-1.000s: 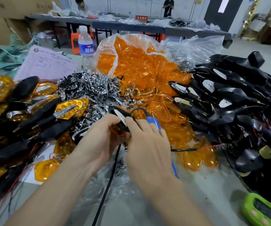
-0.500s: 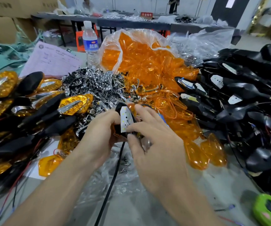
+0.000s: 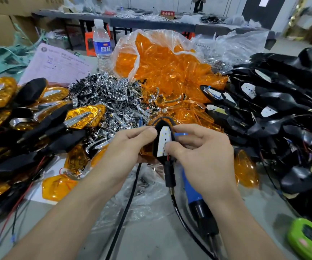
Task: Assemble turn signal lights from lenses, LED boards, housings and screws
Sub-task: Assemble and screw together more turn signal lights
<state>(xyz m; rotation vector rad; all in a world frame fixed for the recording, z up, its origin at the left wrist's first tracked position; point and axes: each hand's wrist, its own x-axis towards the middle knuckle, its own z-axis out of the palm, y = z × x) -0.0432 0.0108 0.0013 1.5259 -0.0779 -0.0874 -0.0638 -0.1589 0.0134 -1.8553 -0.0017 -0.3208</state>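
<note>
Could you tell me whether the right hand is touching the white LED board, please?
Touching: the head view shows the thumb of the right hand lying directly on the white LED board, covering its lower part.

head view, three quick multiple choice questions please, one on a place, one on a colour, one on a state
1. Where does the bottle stand?
A. just left of the bag
B. on the far table
C. lying on the paper sheet

2. What colour are the lenses in the bag?
A. blue
B. orange
C. clear

3. The housing held in the left hand and right hand is:
A. empty
B. fitted with a board, no lens
C. closed with a lens

1 A: it stands upright beside the bag.
2 B: the bag is full of orange.
3 B: the white board lies bare under the right thumb.
</note>
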